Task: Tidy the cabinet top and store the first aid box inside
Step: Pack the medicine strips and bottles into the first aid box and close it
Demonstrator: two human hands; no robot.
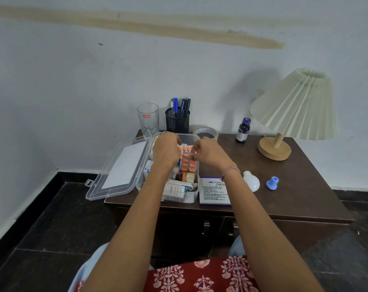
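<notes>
Over the first aid box (pixel 193 194), two hands work.
Left hand (pixel 165 153) and right hand (pixel 209 153) both grip the orange blister strip (pixel 187 160) between them.

My left hand (pixel 166 151) and right hand (pixel 210 153) grip orange pill strip (pixel 187 160) over open box (pixel 191 194), lid (pixel 120 171) flipped left.

Both bare arms were stretched forward, both grips sitting right over the open first aid box (pixel 192 194). Left grip (pixel 166 152) had its fingers curled down, couldn't tell around what. Right grip (pixel 210 153) pinched the pill strip (pixel 187 161) above the box.
</notes>
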